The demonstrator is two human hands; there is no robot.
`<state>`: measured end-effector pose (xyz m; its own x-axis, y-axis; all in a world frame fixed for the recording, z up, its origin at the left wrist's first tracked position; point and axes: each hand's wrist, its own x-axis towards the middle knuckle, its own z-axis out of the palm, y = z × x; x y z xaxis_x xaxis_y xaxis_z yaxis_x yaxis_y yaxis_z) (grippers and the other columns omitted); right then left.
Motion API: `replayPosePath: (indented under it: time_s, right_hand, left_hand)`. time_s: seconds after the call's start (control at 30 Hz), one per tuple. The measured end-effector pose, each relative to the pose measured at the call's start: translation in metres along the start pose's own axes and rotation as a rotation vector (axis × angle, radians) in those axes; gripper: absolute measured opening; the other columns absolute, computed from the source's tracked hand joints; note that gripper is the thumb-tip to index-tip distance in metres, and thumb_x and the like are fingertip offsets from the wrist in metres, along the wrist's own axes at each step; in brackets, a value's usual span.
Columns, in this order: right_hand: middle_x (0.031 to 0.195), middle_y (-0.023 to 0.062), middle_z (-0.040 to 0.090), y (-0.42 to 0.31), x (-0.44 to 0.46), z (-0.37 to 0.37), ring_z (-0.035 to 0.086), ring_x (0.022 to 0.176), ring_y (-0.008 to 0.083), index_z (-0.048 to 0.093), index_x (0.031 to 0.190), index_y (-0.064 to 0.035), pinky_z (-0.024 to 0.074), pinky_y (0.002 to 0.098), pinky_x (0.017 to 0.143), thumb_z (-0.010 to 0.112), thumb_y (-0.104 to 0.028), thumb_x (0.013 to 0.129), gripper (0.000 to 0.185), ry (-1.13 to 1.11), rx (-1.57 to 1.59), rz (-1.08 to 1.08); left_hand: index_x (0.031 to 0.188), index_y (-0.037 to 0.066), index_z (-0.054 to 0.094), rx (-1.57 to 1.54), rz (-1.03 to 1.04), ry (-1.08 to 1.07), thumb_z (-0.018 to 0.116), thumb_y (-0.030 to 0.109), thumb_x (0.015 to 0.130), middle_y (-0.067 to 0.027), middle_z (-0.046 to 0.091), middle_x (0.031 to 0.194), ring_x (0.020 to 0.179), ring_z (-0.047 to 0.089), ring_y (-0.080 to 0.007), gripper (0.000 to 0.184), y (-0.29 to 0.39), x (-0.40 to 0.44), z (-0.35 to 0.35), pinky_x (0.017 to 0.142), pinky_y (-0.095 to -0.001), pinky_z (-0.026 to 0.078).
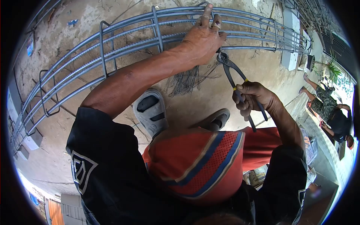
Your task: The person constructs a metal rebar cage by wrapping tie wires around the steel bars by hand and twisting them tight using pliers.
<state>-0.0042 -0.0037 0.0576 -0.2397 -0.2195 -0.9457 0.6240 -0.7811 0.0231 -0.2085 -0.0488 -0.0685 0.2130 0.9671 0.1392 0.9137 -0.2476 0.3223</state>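
A long rebar cage (157, 35) of several lengthwise bars and bent stirrups runs across the upper part of the head view. My left hand (204, 39) reaches over its middle, fingers laid across and curled on the upper bars; a ring shows on one finger. In my right hand (255, 98) is a pair of tying pincers (233, 73), gripped by its dark handles with yellow bands. The pincers' jaws meet the lowest bar just under my left hand, and what they bite on is too small to tell. Below the cage lies a bundle of thin tie wire (185, 80).
Concrete blocks (290, 41) prop the cage at the right, with another support (32, 137) at the left. My sandalled feet (152, 112) stand on the concrete floor. At the far right another person (333, 112) is near a low wall. More rebar (317, 18) lies top right.
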Motion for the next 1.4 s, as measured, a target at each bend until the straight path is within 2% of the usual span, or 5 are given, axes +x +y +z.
replayPosePath:
  time_s: [0.37,0.63,0.9,1.13,1.4]
  right_hand:
    - [0.085,0.0161,0.061,0.031,-0.001,0.051,0.065,0.067,0.0318,0.048,0.117,-0.0035,0.0546,0.0390,0.059,0.071,-0.016,0.063,0.060,1.043,-1.403,-0.791]
    - [0.105,0.0175,0.054,0.060,0.008,0.045,0.057,0.083,0.0317,0.039,0.137,0.0007,0.0454,0.0430,0.068,0.058,-0.030,0.090,0.060,1.426,-1.896,-0.633]
    - [0.059,0.0068,0.053,0.018,-0.007,0.054,0.055,0.055,0.0186,0.058,0.111,0.0110,0.0484,0.0312,0.053,0.056,-0.013,0.084,0.036,0.607,-0.671,-0.342]
    - [0.082,0.0056,0.049,0.066,0.031,0.021,0.048,0.061,0.0160,0.047,0.130,-0.0022,0.0423,0.0312,0.053,0.053,-0.036,0.089,0.053,-0.378,0.641,-0.288]
    - [0.082,0.0129,0.062,0.065,0.017,0.016,0.062,0.064,0.0247,0.046,0.130,0.0024,0.0546,0.0396,0.060,0.047,-0.046,0.093,0.061,-0.234,0.460,-0.325]
  left_hand:
    - [0.116,-0.003,0.060,-0.026,0.015,0.117,0.055,0.021,0.080,-0.0331,0.049,0.128,0.123,0.041,-0.0490,0.044,-0.007,-0.006,-0.022,0.101,-0.0555,0.037]
    - [0.116,-0.006,0.057,-0.148,-0.018,0.059,0.055,0.016,0.077,-0.0357,0.047,0.127,0.120,0.042,-0.0548,0.044,-0.007,-0.004,-0.010,0.109,-0.0628,0.021]
    - [0.118,-0.008,0.054,0.021,0.131,-0.003,0.054,0.015,0.079,-0.0336,0.054,0.117,0.108,0.056,-0.0463,0.045,-0.016,-0.003,0.004,0.112,-0.0650,0.006]
    - [0.122,-0.012,0.050,0.042,0.147,-0.054,0.054,0.015,0.080,-0.0334,0.052,0.123,0.107,0.058,-0.0436,0.050,-0.014,-0.001,-0.010,0.111,-0.0652,0.011]
    - [0.120,0.011,0.054,-0.190,0.275,0.403,0.068,0.023,0.073,-0.0154,0.052,0.129,0.135,0.033,-0.0340,0.050,0.041,-0.019,-0.010,0.115,-0.0497,0.023]
